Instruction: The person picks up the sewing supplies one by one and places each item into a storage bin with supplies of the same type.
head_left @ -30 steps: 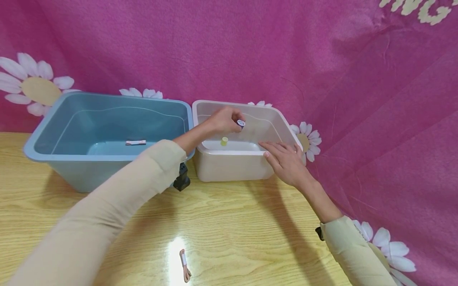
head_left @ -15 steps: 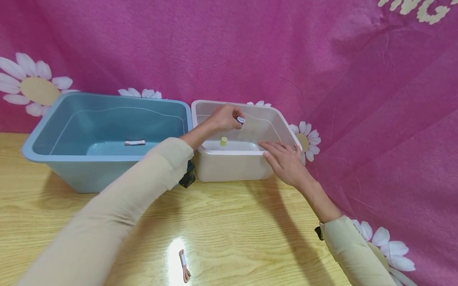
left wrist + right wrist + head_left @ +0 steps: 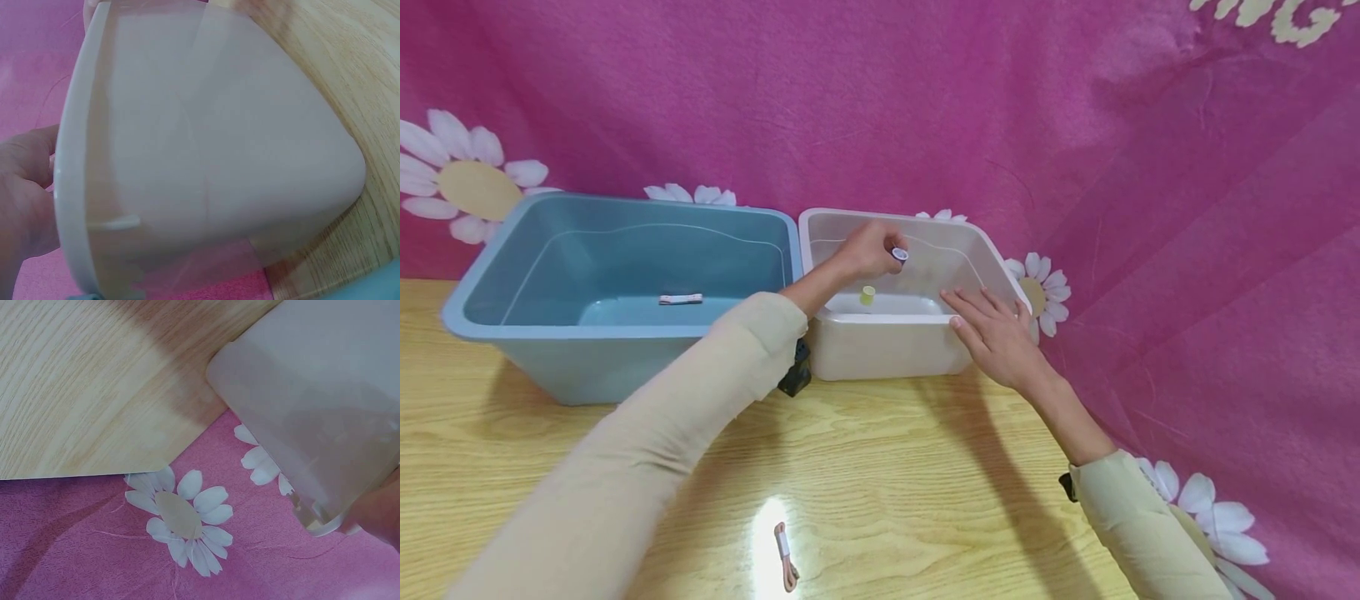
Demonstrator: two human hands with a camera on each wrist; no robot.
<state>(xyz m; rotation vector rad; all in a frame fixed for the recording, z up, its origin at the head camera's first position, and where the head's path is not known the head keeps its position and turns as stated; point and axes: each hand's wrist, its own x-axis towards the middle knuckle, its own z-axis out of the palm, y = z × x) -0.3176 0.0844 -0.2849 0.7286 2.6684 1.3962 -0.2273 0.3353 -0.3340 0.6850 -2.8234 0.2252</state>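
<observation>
My left hand (image 3: 868, 252) pinches a small dark spool with a white end (image 3: 900, 255), likely thread, above the inside of the whitish bin (image 3: 891, 350). Inside that bin, a yellow-green spool (image 3: 867, 295) sits below and left of the held one. On the bin's front rim rests my right hand (image 3: 1002, 340), its fingers extended over the inside. The left wrist view has the left hand (image 3: 28, 194) behind the bin's rim (image 3: 72, 162), and the held spool is hidden there. Only a blurred part of the right hand (image 3: 381, 512) appears beside the bin in the right wrist view.
A blue bin (image 3: 587, 367) stands left of the whitish one, with a flat banded bundle (image 3: 681, 299) inside. A folded pinkish-brown lace with a white band (image 3: 785, 554) lies on the wooden table (image 3: 880, 483). Pink flowered cloth (image 3: 925, 108) hangs behind and to the right.
My left forearm has shifted slightly to the right, the spool still held over the bin. The right hand's fingers have spread and lifted a little; its place on the rim is the same.
</observation>
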